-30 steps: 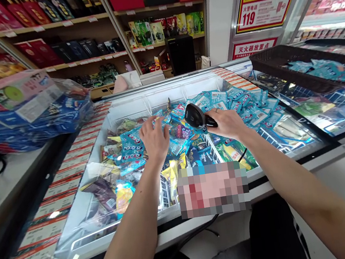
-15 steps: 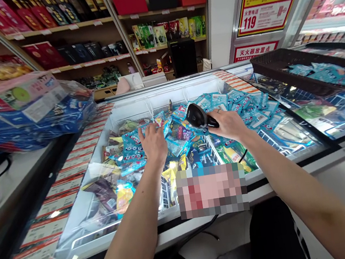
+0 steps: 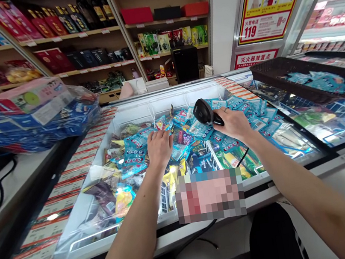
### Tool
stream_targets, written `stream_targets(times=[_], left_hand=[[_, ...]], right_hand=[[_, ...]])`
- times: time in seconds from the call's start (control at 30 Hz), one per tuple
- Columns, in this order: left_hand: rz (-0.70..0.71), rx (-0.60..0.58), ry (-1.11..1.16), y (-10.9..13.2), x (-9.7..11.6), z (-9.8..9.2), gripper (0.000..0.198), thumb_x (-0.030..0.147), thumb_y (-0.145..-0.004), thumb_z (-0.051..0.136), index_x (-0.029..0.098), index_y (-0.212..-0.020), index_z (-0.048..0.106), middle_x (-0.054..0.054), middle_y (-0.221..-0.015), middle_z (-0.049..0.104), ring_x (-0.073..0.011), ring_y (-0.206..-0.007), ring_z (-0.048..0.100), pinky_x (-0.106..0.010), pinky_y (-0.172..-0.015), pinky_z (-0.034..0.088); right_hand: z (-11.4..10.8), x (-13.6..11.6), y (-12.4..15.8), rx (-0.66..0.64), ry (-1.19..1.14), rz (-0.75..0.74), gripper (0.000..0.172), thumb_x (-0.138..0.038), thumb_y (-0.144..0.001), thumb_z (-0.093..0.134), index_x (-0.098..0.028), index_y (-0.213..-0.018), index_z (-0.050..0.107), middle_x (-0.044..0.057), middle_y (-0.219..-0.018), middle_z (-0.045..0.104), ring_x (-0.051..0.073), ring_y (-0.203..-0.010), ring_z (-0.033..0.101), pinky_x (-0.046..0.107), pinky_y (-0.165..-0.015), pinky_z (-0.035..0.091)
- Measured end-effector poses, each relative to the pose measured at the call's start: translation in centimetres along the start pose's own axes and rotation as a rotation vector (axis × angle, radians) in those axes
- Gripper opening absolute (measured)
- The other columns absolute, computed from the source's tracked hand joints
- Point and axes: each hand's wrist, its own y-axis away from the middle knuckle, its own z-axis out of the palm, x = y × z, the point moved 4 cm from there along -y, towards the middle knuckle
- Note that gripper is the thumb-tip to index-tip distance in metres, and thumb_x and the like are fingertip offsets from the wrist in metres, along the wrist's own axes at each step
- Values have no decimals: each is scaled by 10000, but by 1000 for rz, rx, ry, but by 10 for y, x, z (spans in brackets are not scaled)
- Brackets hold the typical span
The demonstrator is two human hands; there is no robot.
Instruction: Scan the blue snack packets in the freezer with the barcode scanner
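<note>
My right hand [image 3: 235,124] grips a black handheld barcode scanner [image 3: 205,112] and holds it over the open chest freezer [image 3: 143,108], its head pointing down at the packets. My left hand [image 3: 159,147] reaches into the freezer with its fingers curled down onto a heap of light blue ice-cream packets [image 3: 136,145]; whether it grips one is hidden. More light blue packets [image 3: 240,106] are piled to the right of the scanner. A black cable [image 3: 244,153] runs down from the scanner.
A stack of blue and pink boxes in clear wrap [image 3: 33,111] sits on the counter at left. A black basket [image 3: 307,77] with blue packets rests on the freezer's glass lid at right. Shelves of goods [image 3: 81,39] stand behind. A blurred patch covers part of the freezer front.
My left hand has drawn back a little and curled its fingers down into the blue packets. The scanner hand has stayed over the freezer; the view has tilted slightly.
</note>
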Motion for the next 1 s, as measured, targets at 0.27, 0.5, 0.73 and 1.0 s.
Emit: stream_targets(times=[0.27,0.5,0.73,1.0], left_hand=[[-56,-96,203,-8,38,13,458,541,-818,429,205,-1081,594,-87,-1013,623,-237,-967,545,-381,-880,384],[-234,-168,196,-18,64,26,651,698,-675,502,247,-1140,568,-122,-1148,551,-365,-1104,437,-523,-906,323],[-277,-188,253,-23,59,32,787,667,-571,632,240,-1214,479,-124,-1159,536,-358,-1118,437,-500,-904,340],[-255,-113,600,-15,43,28,817,413,-662,683,261,-1360,286,-73,-1011,587,-231,-888,577,-396,-782,428]], right_hand=[[5,17,9,48,-40,150,401,-443,-853,421,-193,-1146,529,96,-995,627,234,-831,591,299,-626,378],[5,15,8,3,-75,122,372,-428,-839,460,-191,-1110,552,94,-981,637,229,-827,597,295,-642,387],[6,14,9,-26,-82,94,366,-410,-828,475,-212,-1129,540,72,-1009,637,227,-835,608,298,-640,396],[10,15,9,-113,-76,4,353,-409,-819,484,-225,-1115,545,56,-980,646,213,-829,607,289,-626,397]])
